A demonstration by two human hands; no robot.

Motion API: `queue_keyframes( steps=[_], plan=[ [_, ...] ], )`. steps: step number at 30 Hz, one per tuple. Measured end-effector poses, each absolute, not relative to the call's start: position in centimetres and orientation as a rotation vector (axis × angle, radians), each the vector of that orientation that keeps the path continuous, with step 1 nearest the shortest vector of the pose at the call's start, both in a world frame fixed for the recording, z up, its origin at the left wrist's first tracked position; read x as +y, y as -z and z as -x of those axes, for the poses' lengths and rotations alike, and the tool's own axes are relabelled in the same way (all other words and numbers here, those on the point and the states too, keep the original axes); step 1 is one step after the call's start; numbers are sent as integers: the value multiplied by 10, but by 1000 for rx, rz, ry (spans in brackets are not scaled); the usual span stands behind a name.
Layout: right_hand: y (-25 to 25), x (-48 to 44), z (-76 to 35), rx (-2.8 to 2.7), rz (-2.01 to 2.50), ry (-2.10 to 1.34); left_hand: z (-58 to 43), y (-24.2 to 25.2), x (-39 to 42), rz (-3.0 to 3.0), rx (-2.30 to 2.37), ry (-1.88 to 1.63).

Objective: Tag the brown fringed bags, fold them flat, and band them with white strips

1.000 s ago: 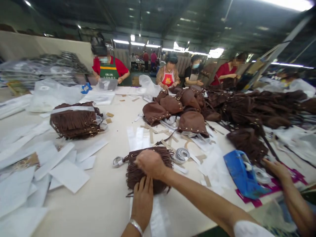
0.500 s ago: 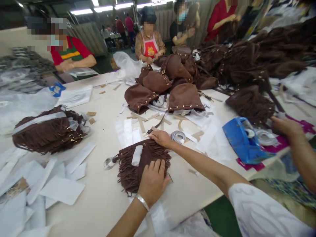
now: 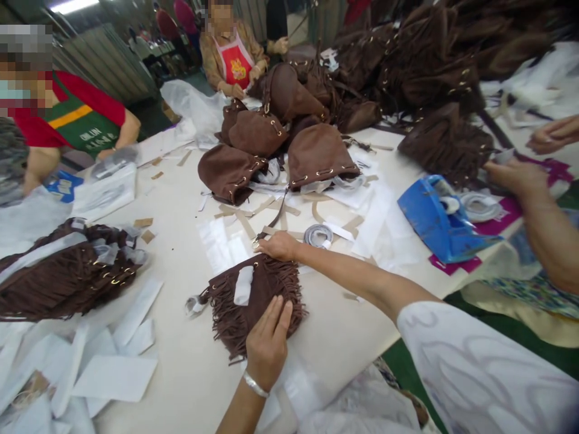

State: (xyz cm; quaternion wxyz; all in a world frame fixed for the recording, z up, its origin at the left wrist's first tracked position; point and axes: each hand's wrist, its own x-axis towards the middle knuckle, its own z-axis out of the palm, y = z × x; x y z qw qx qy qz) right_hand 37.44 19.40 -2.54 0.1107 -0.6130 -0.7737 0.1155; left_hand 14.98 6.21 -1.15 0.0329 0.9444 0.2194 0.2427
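Observation:
A brown fringed bag (image 3: 235,322) lies flat on the pale table in front of me. A small roll of white wrapping (image 3: 244,285) rests on it, and a wrapped bit of strap sticks out at its left corner. My left hand (image 3: 268,346), wearing a silver bracelet, lies along the bag's lower right part with its fingers stretched out. At the bag's top edge my right hand (image 3: 278,246) is closed on a thin brown strap (image 3: 279,212) near a gold buckle; the fingertips are partly hidden. That strap reaches back toward the bags behind.
Several brown drawstring bags (image 3: 323,154) are heaped behind. Another fringed bag (image 3: 67,277) and white padding sheets (image 3: 115,378) lie left. A coiled strap (image 3: 318,236) and a blue tape dispenser (image 3: 436,220) sit right. A co-worker's hands (image 3: 520,178) are at far right; others stand across.
The view has swung right and down. My left hand's fingers have drawn together and straightened on the bag. My right hand stays at the strap. A co-worker's second hand shows at far right.

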Motion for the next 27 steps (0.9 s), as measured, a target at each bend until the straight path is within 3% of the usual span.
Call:
queue_keyframes(
  steps=[7,12,16,22,27],
  plan=[
    [-13,94,-372,-1992,1752,-139,-151,21,61,-2818,777,-796],
    [-9,-18,-336,-1715,1639,-509,-151,25,59,-2776,766,-809],
    [15,-22,-302,-1429,1699,-518,-152,16,59,-2726,774,-752],
    [35,-13,-302,-1208,1807,-693,-148,-14,87,-2467,520,-312],
    [39,-29,-296,-1334,1887,-447,-152,-1,96,-2496,581,-245]
  ],
)
